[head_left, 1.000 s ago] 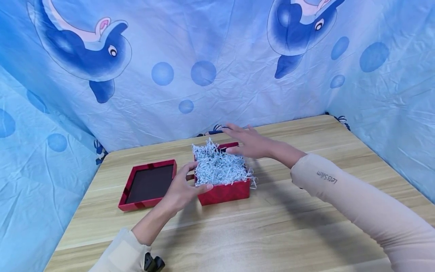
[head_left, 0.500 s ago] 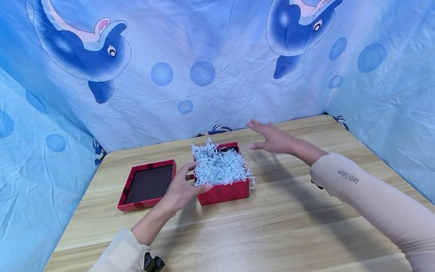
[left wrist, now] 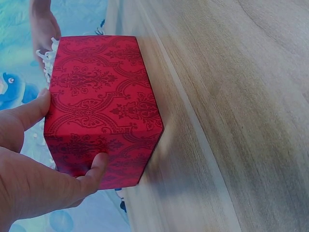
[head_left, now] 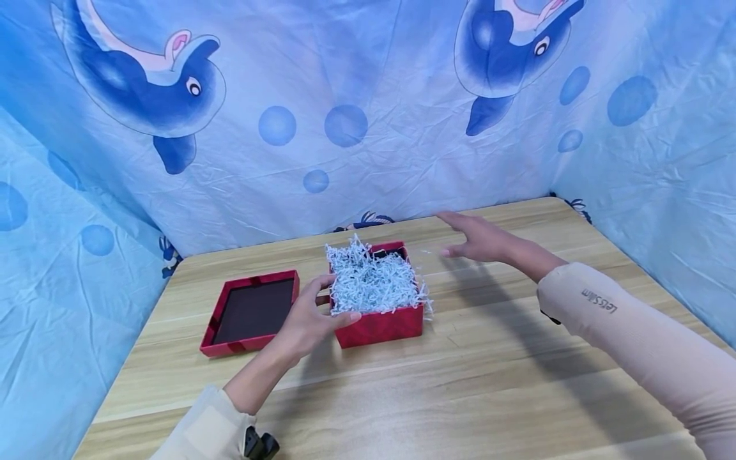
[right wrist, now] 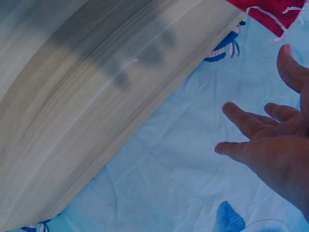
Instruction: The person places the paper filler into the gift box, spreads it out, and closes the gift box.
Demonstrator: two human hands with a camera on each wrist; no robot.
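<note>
A red patterned box (head_left: 381, 329) stands on the table, heaped with pale shredded paper (head_left: 374, 284). Some strands spill over its right edge. At the box's near left corner my left hand (head_left: 305, 324) holds it, the thumb by the front rim and the other fingers along the left side. The left wrist view shows digits against two faces of the box (left wrist: 99, 87). To the right of the box, my right hand (head_left: 482, 240) hovers over the table, fingers spread and holding nothing. Something dark (head_left: 388, 253) shows in the box's back right corner, mostly buried.
Left of the box lies the red lid (head_left: 253, 313), its dark inside facing up. A few loose paper strands (head_left: 425, 251) lie on the wooden table (head_left: 402, 396). Blue dolphin-printed cloth (head_left: 402, 160) hangs behind the table and along its sides.
My right hand has moved from above the back of the box out to the right, away from the paper. The left hand and the box have stayed in place.
</note>
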